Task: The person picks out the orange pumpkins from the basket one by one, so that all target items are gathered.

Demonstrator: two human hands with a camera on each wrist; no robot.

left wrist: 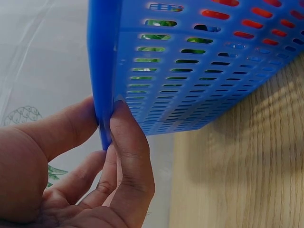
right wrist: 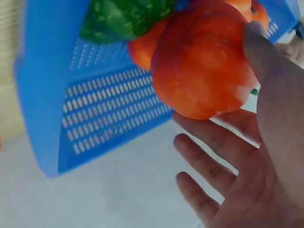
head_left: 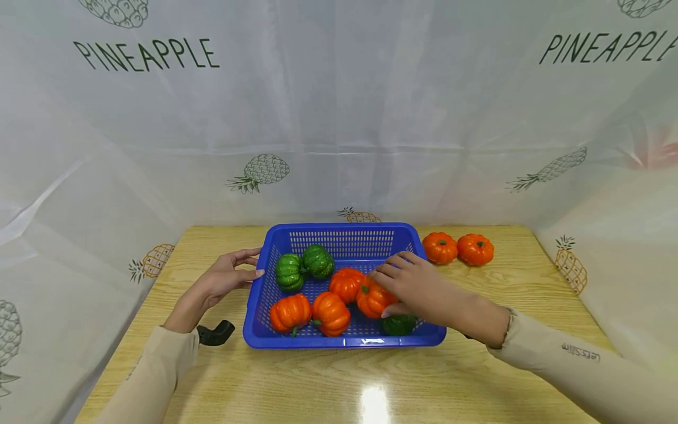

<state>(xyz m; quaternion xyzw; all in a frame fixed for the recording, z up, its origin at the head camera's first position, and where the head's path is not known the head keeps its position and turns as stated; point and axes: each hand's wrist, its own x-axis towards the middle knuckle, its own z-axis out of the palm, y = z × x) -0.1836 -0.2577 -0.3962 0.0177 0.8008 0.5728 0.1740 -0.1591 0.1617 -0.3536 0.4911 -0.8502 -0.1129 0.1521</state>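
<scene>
A blue plastic basket [head_left: 344, 342] with slotted walls stands on the table. My left hand [head_left: 225, 277] pinches its left rim between thumb and fingers, as the left wrist view shows close up. Over the basket's right half, my right hand [head_left: 421, 288] holds an orange toy pumpkin [right wrist: 204, 61] between thumb and index finger, the other fingers spread apart. Also in the basket lie orange pumpkins at the front left [head_left: 290, 313], front middle [head_left: 331, 314] and centre [head_left: 346, 284]. Two green pumpkins [head_left: 289, 272] sit at the left; another green one [head_left: 399, 325], partly hidden, lies under my right hand.
Two orange pumpkins, a nearer-basket one [head_left: 440, 248] and an outer one [head_left: 475, 249], sit on the wooden table [head_left: 286, 383] right of the basket. A white pineapple-print sheet [head_left: 339, 118] hangs behind and along both sides. A black wrist-camera part [head_left: 216, 334] juts from my left wrist.
</scene>
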